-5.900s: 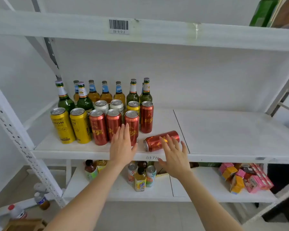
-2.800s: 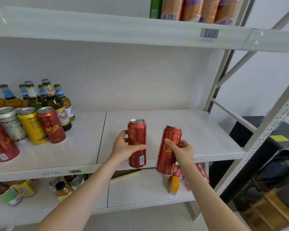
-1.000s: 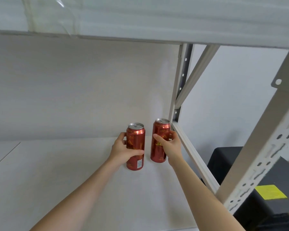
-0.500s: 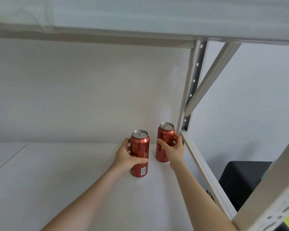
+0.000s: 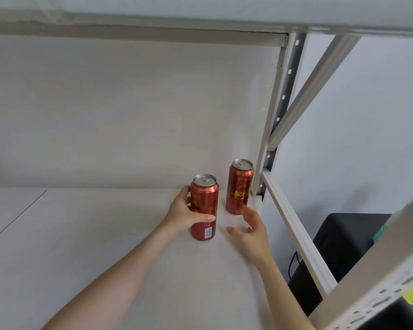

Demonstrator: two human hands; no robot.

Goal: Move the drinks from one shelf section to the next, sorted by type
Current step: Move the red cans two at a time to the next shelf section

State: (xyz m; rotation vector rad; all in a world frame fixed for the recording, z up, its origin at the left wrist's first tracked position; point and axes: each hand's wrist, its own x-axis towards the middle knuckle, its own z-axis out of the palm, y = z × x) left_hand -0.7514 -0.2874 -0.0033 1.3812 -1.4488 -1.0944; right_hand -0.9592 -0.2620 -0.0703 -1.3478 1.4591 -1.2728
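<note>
Two red cans stand upright on the white shelf board. The far red can stands alone in the back right corner, close to the shelf post. The near red can stands a little in front and to the left of it, with my left hand wrapped around its side. My right hand hovers just in front of the far can, fingers spread, holding nothing. The other drinks are out of view.
The upper shelf hangs low overhead. A perforated post and a diagonal brace close the right end, with a side rail along the edge. A black box sits beyond it. A seam crosses the board at left.
My right hand has let go of the far can and drawn back toward me with fingers apart. My left hand still grips the near can, which stands in about the same place.
</note>
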